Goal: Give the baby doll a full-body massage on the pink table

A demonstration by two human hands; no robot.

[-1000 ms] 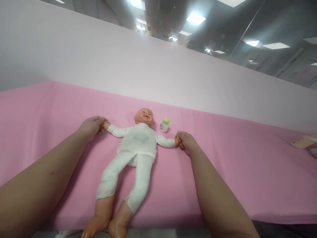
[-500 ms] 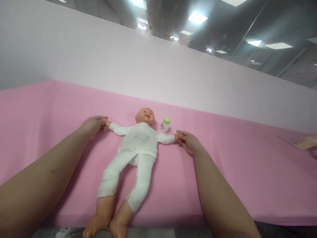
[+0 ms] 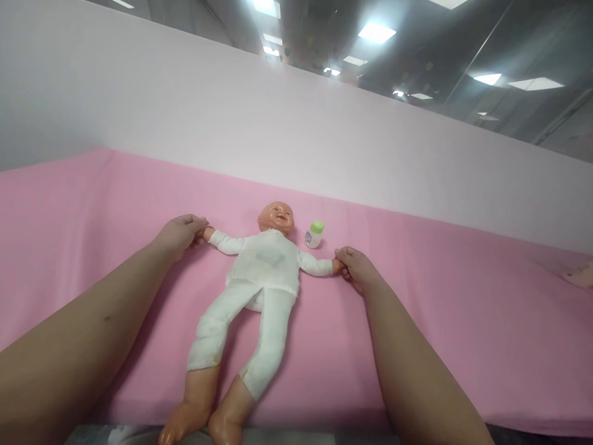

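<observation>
Head view, the only one. Doll [image 3: 264,262] lies on its back on a pink sheet [image 3: 445,321], center to lower left of the frame, head toward the top, arms spread wide, white top and trousers on. Its bare feet reach the bottom edge of the frame, over the sheet's near border.

Left hand [image 3: 181,236], left of center: thumb and fingers closed round the doll's hand on that side. Right hand [image 3: 359,269], right of center: same hold on the doll's other hand, fingertips pinched together about it. Both forearms bare, slanting in from the lower corners.

Bottle [image 3: 314,235], pale with a green cap, just right of the doll's head, touching neither the head nor the right hand; cap points to the top of the frame. White wall [image 3: 278,130] behind the sheet. Bright lights [image 3: 377,33] along the top. At the right edge, a pale object [image 3: 580,275], cut off; I cannot tell what.
</observation>
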